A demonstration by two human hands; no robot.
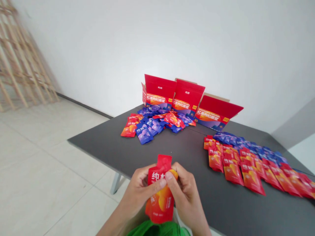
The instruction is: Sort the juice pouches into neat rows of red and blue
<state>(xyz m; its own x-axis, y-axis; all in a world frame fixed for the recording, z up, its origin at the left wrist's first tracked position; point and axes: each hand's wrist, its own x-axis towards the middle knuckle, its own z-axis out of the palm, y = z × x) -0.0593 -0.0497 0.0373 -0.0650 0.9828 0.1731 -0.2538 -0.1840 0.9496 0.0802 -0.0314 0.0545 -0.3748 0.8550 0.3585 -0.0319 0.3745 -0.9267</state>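
At 12 o'clock, taking your hands as the middle of the dial, a pale wall [98, 49] fills the background. Light tiled floor [54, 170] from 8 to 10. Dark grey table [108, 146] reaches from about 10 round to 4. Wooden rack [18, 42] at 10, slatted, near the wall, blurred.

Three printed cartons stand along the table's far side, red panels raised: first box [159, 91] at 12, middle box [188, 95] at half past, third box [216, 109] at 1. From 2 to 3 o'clock, a band of red pouches [232, 170], overlapping, with a band of blue pouches [240, 141] just beyond. At 12, before the boxes, a loose heap [154, 124], reds and blues mixed.

Green fabric [157, 229] at 6, below your wrists. Your left hand [141, 186] pinches from the 9 o'clock side, thumb across the print. Your right hand [183, 185] pinches from 3, thumb higher up. Both grips are closed to one pouch's thickness; fingertips behind it are hidden. Last, the red pouch [161, 200] itself: dial centre, near-upright, narrow neck towards 12, printed face to you, overlapping the table's near edge in view.
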